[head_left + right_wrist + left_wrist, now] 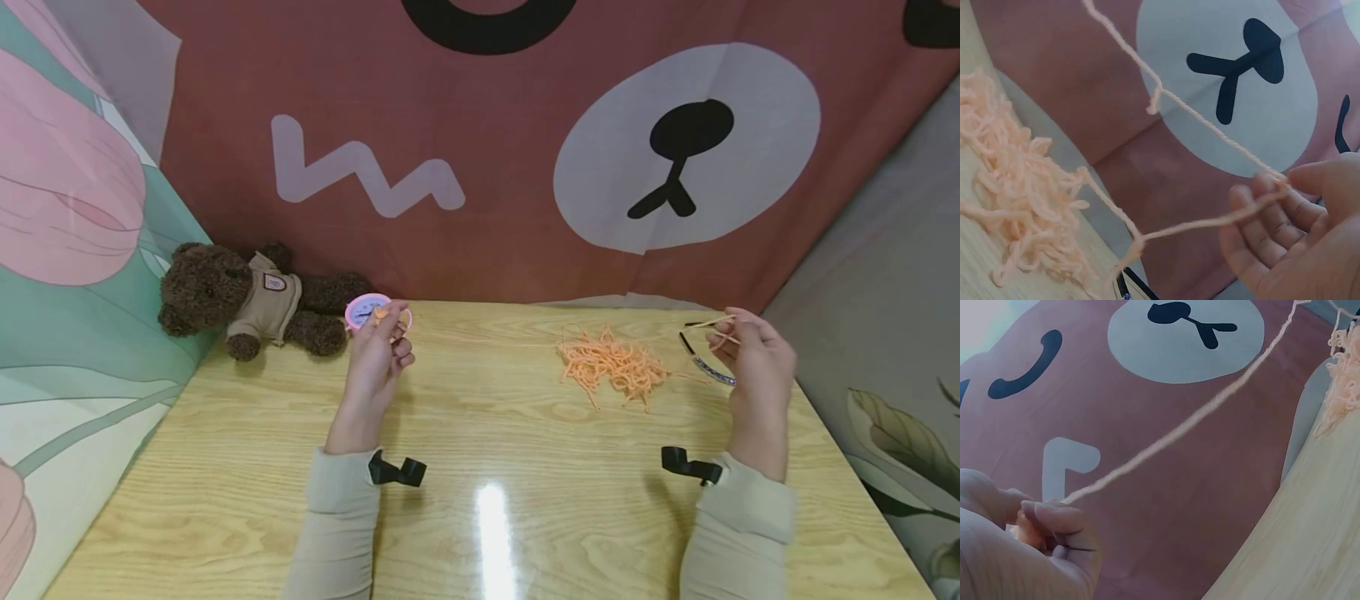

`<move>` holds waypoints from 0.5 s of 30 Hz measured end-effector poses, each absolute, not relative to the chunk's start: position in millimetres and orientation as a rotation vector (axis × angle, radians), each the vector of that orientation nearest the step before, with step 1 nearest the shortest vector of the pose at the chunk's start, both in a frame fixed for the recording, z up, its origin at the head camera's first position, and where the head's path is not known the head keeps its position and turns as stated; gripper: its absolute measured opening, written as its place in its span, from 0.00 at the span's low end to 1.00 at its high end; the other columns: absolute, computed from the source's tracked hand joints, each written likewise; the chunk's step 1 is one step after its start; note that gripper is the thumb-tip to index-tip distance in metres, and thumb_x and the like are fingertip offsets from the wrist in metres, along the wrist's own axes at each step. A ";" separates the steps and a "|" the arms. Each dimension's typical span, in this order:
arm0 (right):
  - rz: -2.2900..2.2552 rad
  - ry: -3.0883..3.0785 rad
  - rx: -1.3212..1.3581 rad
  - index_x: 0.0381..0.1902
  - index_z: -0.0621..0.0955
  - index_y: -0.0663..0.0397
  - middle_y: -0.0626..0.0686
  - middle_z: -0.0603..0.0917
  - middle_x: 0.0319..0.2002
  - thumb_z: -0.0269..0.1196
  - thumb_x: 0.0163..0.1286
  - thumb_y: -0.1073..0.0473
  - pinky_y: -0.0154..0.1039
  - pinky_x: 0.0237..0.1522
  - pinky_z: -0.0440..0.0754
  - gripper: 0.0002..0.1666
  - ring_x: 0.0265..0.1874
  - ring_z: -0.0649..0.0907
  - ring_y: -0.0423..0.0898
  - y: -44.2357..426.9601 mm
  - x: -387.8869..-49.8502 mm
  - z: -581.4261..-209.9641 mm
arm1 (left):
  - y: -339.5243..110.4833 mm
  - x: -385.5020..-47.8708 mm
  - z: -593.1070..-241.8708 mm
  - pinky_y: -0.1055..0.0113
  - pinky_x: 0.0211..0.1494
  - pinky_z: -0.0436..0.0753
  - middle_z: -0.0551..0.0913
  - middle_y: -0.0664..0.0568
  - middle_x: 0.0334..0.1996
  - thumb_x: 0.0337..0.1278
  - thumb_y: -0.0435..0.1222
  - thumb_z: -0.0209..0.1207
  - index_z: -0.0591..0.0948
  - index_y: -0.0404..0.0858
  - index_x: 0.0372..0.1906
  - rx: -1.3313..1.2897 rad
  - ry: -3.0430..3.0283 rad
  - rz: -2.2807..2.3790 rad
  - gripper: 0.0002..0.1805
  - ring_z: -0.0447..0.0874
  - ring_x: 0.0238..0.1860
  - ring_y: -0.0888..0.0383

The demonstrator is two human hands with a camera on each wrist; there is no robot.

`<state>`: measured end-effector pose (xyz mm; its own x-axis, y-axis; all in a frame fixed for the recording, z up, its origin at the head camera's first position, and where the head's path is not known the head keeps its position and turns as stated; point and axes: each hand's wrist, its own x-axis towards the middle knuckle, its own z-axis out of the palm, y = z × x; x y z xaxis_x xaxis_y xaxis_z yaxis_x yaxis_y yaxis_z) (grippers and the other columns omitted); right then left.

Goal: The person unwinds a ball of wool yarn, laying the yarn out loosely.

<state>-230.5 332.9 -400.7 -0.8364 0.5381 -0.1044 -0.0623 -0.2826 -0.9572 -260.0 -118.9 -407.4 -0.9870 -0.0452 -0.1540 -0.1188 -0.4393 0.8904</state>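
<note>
Peach-orange yarn lies in a loose, tangled pile [611, 365] on the right half of the table. My left hand [371, 367], raised near the far edge, pinches a small wad of the same yarn [1030, 532] between thumb and fingers. From it a strand [1179, 429] runs taut up and to the right in the left wrist view. Beyond the pile, my right hand [761, 362] pinches the strand [1216, 131] between thumb and index finger, its other fingers loosely bent. A second length of yarn [1210, 224] leads from those fingertips back towards the pile.
A brown teddy bear [272, 302] in a beige shirt lies at the back left. Beside its feet a pink round clock [362, 312] is partly behind my left hand. A dark, glittery headband [705, 364] lies near my right hand. Printed cloth hangs behind the table.
</note>
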 end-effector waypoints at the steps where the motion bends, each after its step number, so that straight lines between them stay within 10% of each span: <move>1: 2.137 -1.645 -0.596 0.54 0.83 0.50 0.46 0.83 0.39 0.61 0.75 0.49 0.26 0.34 0.86 0.17 0.33 0.87 0.39 331.7 -231.3 -401.0 | -118.0 -260.3 -407.3 0.74 0.24 0.60 0.63 0.60 0.26 0.82 0.43 0.44 0.74 0.48 0.53 -0.240 1.631 2.619 0.10 0.57 0.20 0.65; 15: 1.927 -2.040 -0.409 0.58 0.81 0.47 0.41 0.84 0.49 0.56 0.77 0.44 0.24 0.53 0.82 0.21 0.52 0.84 0.37 290.9 -244.9 -403.9 | -101.4 -257.6 -404.9 0.74 0.28 0.70 0.69 0.59 0.32 0.80 0.35 0.46 0.71 0.40 0.65 -0.131 1.695 2.499 0.16 0.68 0.27 0.64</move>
